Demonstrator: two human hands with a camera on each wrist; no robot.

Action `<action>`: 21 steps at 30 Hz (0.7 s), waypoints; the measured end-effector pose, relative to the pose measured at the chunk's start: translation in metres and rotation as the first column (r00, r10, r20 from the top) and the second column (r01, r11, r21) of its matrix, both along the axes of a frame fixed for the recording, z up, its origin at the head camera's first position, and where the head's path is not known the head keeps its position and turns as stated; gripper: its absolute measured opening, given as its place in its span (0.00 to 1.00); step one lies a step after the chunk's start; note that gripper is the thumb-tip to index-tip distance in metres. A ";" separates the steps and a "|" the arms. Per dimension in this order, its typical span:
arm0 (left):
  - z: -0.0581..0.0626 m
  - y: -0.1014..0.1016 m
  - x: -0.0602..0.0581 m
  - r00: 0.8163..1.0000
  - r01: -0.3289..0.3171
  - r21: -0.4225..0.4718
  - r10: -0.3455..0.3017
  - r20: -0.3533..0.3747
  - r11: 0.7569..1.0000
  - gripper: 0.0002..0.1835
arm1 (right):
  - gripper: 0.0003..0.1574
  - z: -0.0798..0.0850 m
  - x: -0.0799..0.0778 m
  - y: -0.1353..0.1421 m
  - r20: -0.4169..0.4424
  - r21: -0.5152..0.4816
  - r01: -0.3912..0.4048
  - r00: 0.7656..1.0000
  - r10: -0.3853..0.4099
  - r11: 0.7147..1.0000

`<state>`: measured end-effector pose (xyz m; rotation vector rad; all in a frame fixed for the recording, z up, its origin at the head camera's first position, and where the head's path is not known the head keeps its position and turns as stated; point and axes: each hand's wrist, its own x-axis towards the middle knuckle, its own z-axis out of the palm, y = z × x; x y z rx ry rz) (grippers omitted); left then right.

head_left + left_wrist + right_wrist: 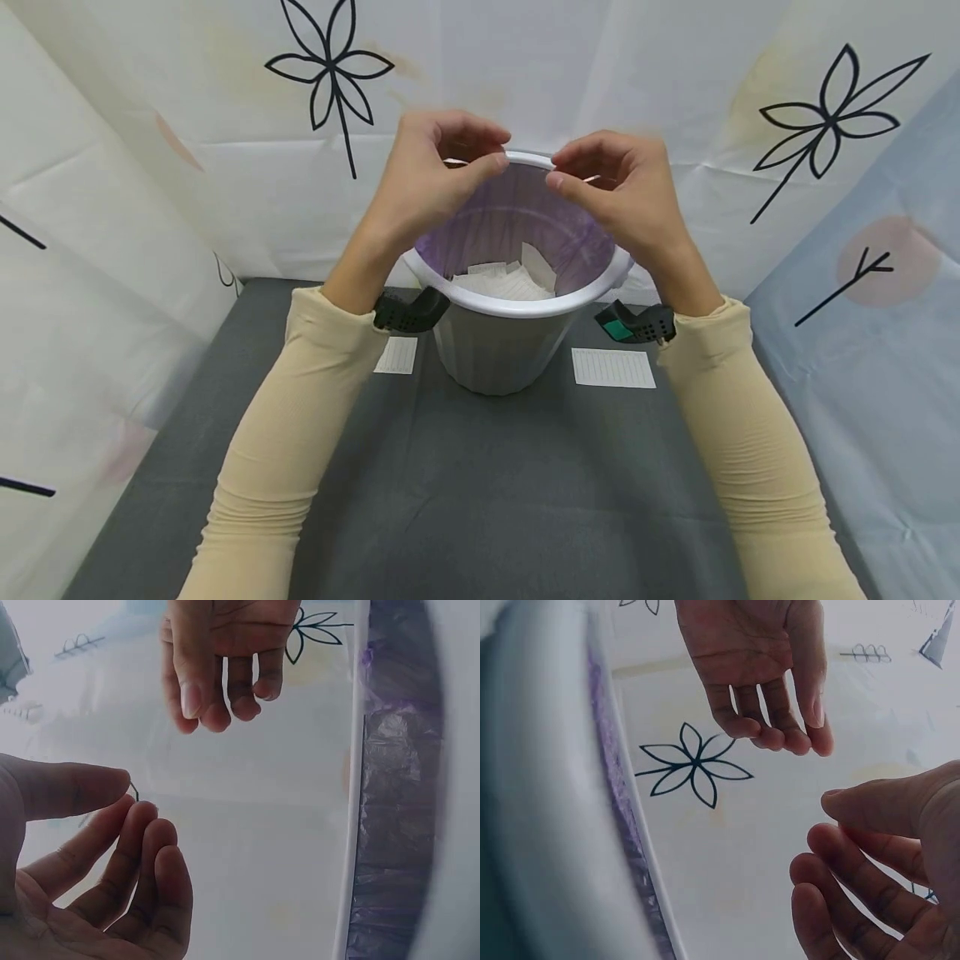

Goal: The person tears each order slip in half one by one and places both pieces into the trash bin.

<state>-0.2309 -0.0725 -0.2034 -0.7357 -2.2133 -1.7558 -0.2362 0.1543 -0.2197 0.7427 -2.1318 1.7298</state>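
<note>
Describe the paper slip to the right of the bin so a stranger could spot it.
Find the pale bin on the dark tabletop. To the right of its base lies a white lined slip. It shows whole, while the left slip is partly hidden by a sleeve.

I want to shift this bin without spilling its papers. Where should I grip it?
Likely best by the rim, at its left and right sides, coming from above. The bin stands upright and narrows below its jutting rim; papers lie inside, so a two-sided hold should keep it level.
</note>
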 end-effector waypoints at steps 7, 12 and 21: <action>-0.017 -0.008 0.031 0.997 0.068 -0.055 -0.070 -0.032 0.996 0.10 | 0.10 -0.017 0.032 0.009 -0.109 0.087 -0.017 0.994 0.026 0.996; -0.033 -0.013 0.055 0.990 0.113 -0.084 -0.120 -0.076 0.990 0.11 | 0.11 -0.029 0.054 0.014 -0.140 0.107 -0.060 0.987 0.075 0.992; -0.062 -0.020 0.090 0.976 0.175 -0.107 -0.187 -0.115 0.979 0.11 | 0.11 -0.053 0.089 0.019 -0.155 0.115 -0.136 0.976 0.153 0.984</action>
